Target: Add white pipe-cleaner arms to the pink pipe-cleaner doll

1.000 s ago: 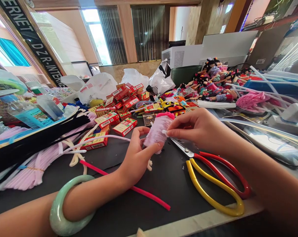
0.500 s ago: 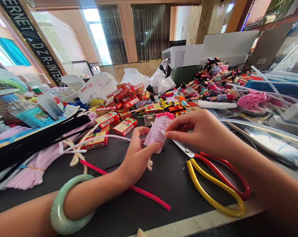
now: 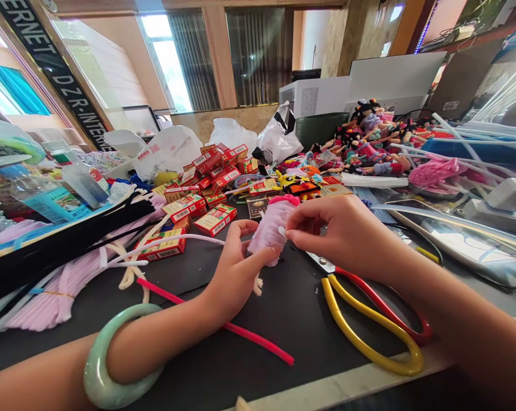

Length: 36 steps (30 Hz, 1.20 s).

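Head view: over the desk, back from its near edge, the left hand holds a lilac roll (pink end tilted up), and the right hand pinches a white tip at its side. Scissors reach toward the near edge, partly hidden by the right arm; a pink stem passes beneath the left.
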{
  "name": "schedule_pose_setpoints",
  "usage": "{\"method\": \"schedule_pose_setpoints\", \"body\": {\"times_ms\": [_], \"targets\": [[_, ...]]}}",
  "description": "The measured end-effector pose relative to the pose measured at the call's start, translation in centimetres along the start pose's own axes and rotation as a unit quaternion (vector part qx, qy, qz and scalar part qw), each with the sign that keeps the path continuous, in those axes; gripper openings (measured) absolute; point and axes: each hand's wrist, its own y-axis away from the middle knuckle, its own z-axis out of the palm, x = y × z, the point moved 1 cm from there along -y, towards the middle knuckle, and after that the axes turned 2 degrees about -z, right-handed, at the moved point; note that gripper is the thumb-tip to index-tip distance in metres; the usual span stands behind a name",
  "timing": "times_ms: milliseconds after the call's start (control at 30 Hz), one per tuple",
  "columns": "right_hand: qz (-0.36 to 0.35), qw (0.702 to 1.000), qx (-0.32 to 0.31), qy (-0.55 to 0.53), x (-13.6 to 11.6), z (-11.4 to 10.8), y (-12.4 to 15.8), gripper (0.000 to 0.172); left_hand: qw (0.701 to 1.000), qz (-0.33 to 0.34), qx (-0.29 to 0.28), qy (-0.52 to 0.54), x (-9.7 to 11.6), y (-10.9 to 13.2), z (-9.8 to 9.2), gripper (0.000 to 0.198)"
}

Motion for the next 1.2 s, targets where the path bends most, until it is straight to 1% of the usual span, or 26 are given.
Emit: {"method": "schedule_pose_setpoints", "body": {"times_ms": [167, 233, 367, 500, 700, 900, 1067, 1200], "targets": [[0.032, 0.996, -0.005, -0.080, 0.1, -0.3, 0.0, 0.014, 1.000, -0.002, 0.000, -0.003, 0.0, 0.0, -0.1, 0.041], [0.039, 0.995, -0.003, -0.097, 0.2, -0.5, 0.1, 0.013, 1.000, -0.003, 0.002, -0.001, 0.0, 0.0, -0.1, 0.041], [0.040, 0.994, 0.006, -0.100, 0.1, -0.6, 0.2, 0.012, 1.000, 0.002, 0.005, -0.004, 0.0, -0.1, -0.1, 0.041], [0.031, 0.997, 0.015, -0.071, 0.1, -0.6, 0.3, 0.012, 1.000, 0.004, 0.003, -0.013, -0.1, -0.1, -0.2, 0.041], [-0.027, 0.998, 0.045, 0.041, 0.0, -0.3, 0.3, 0.012, 1.000, 0.002, 0.006, -0.012, -0.4, -0.3, -0.3, 0.042], [-0.122, 0.982, 0.056, 0.132, 0.3, 0.3, 0.3, 0.014, 1.000, 0.000, 0.002, -0.001, -0.3, -0.1, -0.1, 0.043], [-0.143, 0.976, 0.059, 0.155, 0.3, 0.6, 0.3, 0.013, 1.000, -0.002, -0.002, 0.012, -0.2, -0.1, -0.1, 0.044], [-0.152, 0.976, 0.060, 0.141, 0.2, 0.2, 0.3, 0.012, 1.000, -0.006, -0.001, 0.004, -0.3, -0.3, -0.3, 0.046]]}}
